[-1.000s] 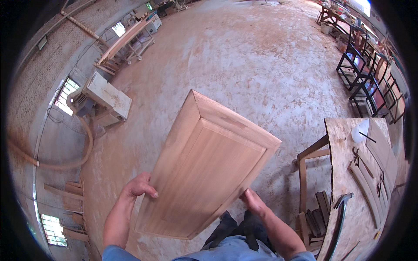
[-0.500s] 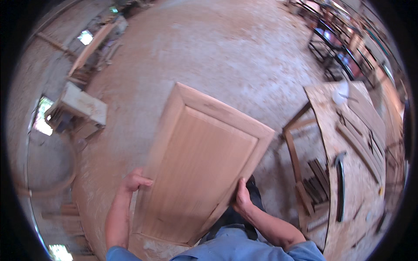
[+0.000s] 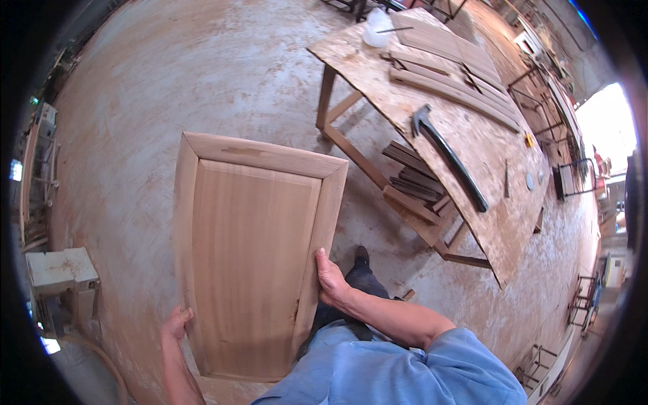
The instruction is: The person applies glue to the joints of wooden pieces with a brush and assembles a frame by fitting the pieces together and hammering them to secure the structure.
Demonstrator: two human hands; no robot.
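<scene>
A wooden panel door, a pale raised panel inside a mitred frame, is held upright and slightly tilted in front of my body. My left hand grips its left edge low down, thumb on the front face. On the right edge, my right hand is closed around the frame with its thumb up along the face. The fingers of both hands are mostly hidden behind the door. A dark smudge marks the top rail.
To the right stands a plywood-topped workbench. On it lie a claw hammer, several wood strips and a white plastic bag. Wood offcuts sit on its lower shelf. A pale machine stands at the left.
My view and body have turned right, bringing the workbench closer to the middle. The door has come along in both hands and now stands straighter in view.
</scene>
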